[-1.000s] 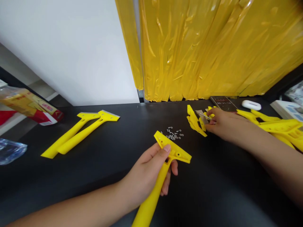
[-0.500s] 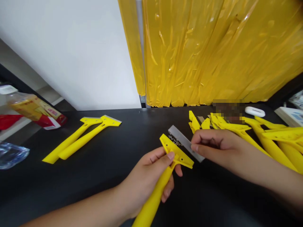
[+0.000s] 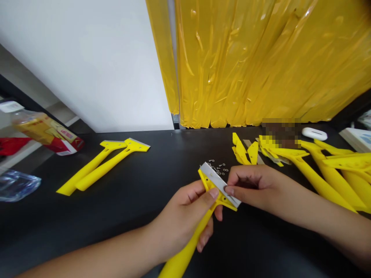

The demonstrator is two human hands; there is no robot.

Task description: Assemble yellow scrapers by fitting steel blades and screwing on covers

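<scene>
One yellow scraper [image 3: 188, 247] and one metal blade [image 3: 213, 174] are held over a black bench [image 3: 116, 216]. Left of the held scraper lie two bladed scrapers [image 3: 106, 166]; just beyond it are scattered screws and rings [image 3: 223, 165], too small to count. To its right are wedge-shaped yellow pieces [image 3: 253, 152] and overlapping yellow handles [image 3: 337, 180], their number unclear. The scraper looks like smooth plastic, with a long handle and a flared, holed head; the blade is a flat grey strip. The left hand [image 3: 185, 214] grips its neck, thumb on the head. The right hand [image 3: 256, 185] pinches the blade along the head's edge.
</scene>
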